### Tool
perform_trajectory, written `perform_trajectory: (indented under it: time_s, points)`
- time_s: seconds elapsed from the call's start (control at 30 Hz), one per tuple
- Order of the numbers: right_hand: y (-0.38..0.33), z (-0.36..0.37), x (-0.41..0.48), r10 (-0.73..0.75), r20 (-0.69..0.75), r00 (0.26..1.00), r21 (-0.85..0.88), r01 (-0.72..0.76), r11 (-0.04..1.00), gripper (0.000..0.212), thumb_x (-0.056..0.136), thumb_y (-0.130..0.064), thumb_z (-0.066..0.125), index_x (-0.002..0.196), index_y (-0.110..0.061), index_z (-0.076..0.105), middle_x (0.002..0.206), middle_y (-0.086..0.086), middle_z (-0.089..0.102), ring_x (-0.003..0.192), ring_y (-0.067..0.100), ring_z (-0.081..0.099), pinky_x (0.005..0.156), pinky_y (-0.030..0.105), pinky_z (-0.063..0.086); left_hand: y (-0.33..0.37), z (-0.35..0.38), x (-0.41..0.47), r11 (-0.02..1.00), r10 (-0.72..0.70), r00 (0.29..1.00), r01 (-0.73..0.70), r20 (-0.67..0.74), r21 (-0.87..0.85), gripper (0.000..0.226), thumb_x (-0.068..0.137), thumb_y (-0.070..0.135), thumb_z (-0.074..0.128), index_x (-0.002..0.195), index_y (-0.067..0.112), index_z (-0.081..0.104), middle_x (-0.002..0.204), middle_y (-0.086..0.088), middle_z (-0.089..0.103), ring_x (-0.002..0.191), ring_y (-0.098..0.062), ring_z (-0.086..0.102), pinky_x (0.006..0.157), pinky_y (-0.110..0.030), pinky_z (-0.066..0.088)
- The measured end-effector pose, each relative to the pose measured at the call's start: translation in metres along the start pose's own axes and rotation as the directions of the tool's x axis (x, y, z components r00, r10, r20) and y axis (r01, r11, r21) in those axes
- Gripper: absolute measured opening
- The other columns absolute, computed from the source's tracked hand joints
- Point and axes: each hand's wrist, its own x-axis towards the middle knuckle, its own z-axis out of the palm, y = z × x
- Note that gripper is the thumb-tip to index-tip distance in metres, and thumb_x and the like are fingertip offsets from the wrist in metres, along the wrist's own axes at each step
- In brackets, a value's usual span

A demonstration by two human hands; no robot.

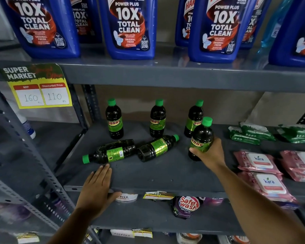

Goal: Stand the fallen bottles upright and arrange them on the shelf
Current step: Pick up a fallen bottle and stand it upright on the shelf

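Middle shelf (pixel 148 175): three Sunny bottles upright at back; fourth Sunny bottle (pixel 201 140) upright in right hand (pixel 210 154), fingers wrapped round it (being placed). Left hand (pixel 97 189) flat, spread, empty. Next, probably: left fallen bottle (pixel 109 153), then right fallen bottle (pixel 157 147).

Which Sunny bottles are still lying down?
Two: the left fallen bottle, cap pointing at the left hand, and the right fallen bottle, cap toward the back. The other four stand upright, one held by the right hand.
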Motion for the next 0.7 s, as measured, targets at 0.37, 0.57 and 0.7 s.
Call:
perform_trajectory:
  time_s: [0.37, 0.57, 0.7]
  points:
    - [0.004, 0.006, -0.009, -0.045, 0.007, 0.999, -0.079, 0.045, 0.996, 0.072, 0.052, -0.034, 0.092, 0.111, -0.024, 0.053, 0.102, -0.006, 0.066, 0.091, 0.011, 0.065, 0.070, 0.027, 0.051, 0.001, 0.001, -0.001, 1.000, 0.011, 1.000, -0.011, -0.021, 0.004, 0.101, 0.079, 0.080, 0.013, 0.144, 0.004, 0.029, 0.153, -0.013, 0.028, 0.141, -0.026, 0.023, 0.112, -0.045, 0.020]
    - [0.004, 0.008, -0.009, -0.009, 0.006, 1.000, -0.117, 0.010, 0.993, 0.068, 0.057, -0.030, 0.090, 0.112, -0.021, 0.052, 0.103, -0.004, 0.063, 0.090, 0.014, 0.061, 0.062, 0.021, 0.041, 0.001, 0.001, -0.001, 1.000, 0.021, 0.999, -0.021, -0.045, 0.001, 0.105, 0.077, 0.082, 0.007, 0.145, 0.004, 0.026, 0.155, -0.013, 0.024, 0.142, -0.026, 0.018, 0.113, -0.043, 0.015]
    - [0.002, 0.006, -0.011, -0.010, 0.011, 1.000, -0.124, 0.011, 0.992, 0.067, 0.056, -0.032, 0.091, 0.109, -0.023, 0.051, 0.101, -0.005, 0.061, 0.089, 0.014, 0.060, 0.061, 0.020, 0.040, 0.002, 0.002, -0.001, 1.000, 0.014, 0.999, -0.014, -0.048, -0.001, 0.108, 0.074, 0.083, 0.001, 0.146, 0.006, 0.023, 0.156, -0.012, 0.021, 0.143, -0.025, 0.015, 0.114, -0.042, 0.012]
